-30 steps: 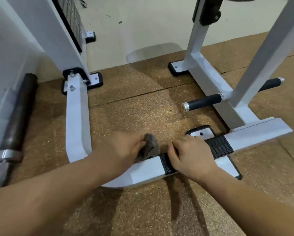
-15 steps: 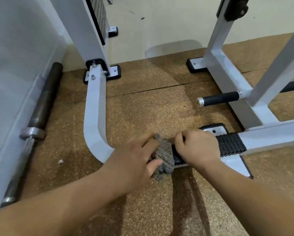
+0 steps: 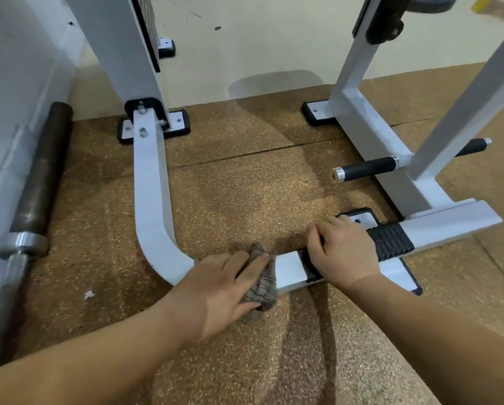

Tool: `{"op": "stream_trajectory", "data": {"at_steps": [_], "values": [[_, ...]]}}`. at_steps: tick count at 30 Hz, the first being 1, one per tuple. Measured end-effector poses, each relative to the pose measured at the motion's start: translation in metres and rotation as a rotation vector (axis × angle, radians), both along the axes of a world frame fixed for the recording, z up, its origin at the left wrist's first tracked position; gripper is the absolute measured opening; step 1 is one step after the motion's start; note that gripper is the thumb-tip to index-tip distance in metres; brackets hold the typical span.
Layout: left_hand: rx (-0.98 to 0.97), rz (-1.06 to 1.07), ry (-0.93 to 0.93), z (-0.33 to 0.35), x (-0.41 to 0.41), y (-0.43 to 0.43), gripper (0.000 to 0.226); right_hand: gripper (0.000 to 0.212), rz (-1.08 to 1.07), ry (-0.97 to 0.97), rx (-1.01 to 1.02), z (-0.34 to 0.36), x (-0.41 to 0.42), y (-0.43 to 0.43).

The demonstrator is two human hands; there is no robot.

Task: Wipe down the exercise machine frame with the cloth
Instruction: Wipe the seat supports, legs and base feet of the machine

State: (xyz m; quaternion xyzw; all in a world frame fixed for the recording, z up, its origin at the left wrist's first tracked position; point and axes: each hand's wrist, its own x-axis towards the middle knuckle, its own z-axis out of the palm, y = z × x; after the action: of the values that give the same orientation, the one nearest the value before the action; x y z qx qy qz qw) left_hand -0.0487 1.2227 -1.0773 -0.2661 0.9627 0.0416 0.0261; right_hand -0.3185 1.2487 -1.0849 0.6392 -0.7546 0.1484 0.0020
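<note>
The white exercise machine frame (image 3: 151, 200) lies low on the floor, curving from a bolted foot at the back toward a crossbar in front of me. My left hand (image 3: 215, 290) presses a grey striped cloth (image 3: 262, 285) onto the crossbar just past the bend, fingers wrapped over the cloth. My right hand (image 3: 342, 255) grips the black ribbed foot pad (image 3: 393, 242) section of the same bar, fingers curled over its far edge. The bar under both hands is hidden.
A dark barbell (image 3: 37, 188) with a steel collar lies along the white wall at the left. A black-gripped handle (image 3: 367, 169) sticks out from the right upright (image 3: 358, 68). Brown speckled rubber matting (image 3: 244, 194) covers the floor; a white scrap (image 3: 89, 294) lies on it.
My left hand has slid the cloth back left along the crossbar, baring white bar beside the foot pad. The right hand stays on the pad. My view shifted slightly.
</note>
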Motion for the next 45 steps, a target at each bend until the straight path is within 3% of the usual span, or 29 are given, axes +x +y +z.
{"op": "stream_trajectory", "data": {"at_steps": [5,7,10,15,18,20,23,25,27,31,39,43,45], "values": [[-0.157,-0.068,-0.07,-0.005,0.058,-0.02,0.082,0.037,0.112,0.092,-0.031,-0.005,0.017,0.033],[-0.176,-0.039,-0.05,0.0,0.037,-0.013,0.079,0.042,0.127,0.093,0.032,-0.002,0.014,0.031],[-0.021,0.13,-0.043,0.007,-0.022,0.012,0.076,0.05,0.141,0.063,0.134,-0.001,0.01,0.027],[0.001,0.296,-0.084,0.001,-0.105,0.027,0.076,0.049,0.112,-0.073,0.112,0.001,0.009,0.025],[0.016,0.246,-0.024,0.002,-0.075,0.023,0.082,0.047,0.157,-0.138,0.118,0.008,0.0,0.025],[-0.085,0.173,0.044,-0.005,-0.035,0.022,0.083,0.044,0.196,-0.107,0.129,0.009,-0.002,0.028],[-0.143,0.095,-0.032,-0.016,0.011,0.024,0.088,0.045,0.177,-0.075,0.094,0.003,0.001,0.03],[-0.155,0.081,-0.031,-0.015,0.011,0.027,0.078,0.046,0.141,-0.086,0.06,0.0,0.006,0.029],[-0.089,0.13,-0.011,-0.005,-0.016,0.03,0.069,0.046,0.137,-0.113,0.048,-0.001,0.006,0.029],[0.22,0.265,-0.02,0.02,-0.086,0.013,0.07,0.05,0.203,-0.19,0.08,0.005,-0.005,0.034],[0.172,0.23,-0.018,0.017,-0.029,0.03,0.087,0.05,0.131,-0.041,0.138,0.0,-0.008,0.045],[0.152,0.374,0.014,0.016,-0.064,0.022,0.066,0.051,0.108,-0.035,0.155,0.001,-0.005,0.046],[0.263,0.399,0.01,0.017,-0.091,0.004,0.051,0.05,0.108,-0.039,0.163,0.001,-0.004,0.047]]}}
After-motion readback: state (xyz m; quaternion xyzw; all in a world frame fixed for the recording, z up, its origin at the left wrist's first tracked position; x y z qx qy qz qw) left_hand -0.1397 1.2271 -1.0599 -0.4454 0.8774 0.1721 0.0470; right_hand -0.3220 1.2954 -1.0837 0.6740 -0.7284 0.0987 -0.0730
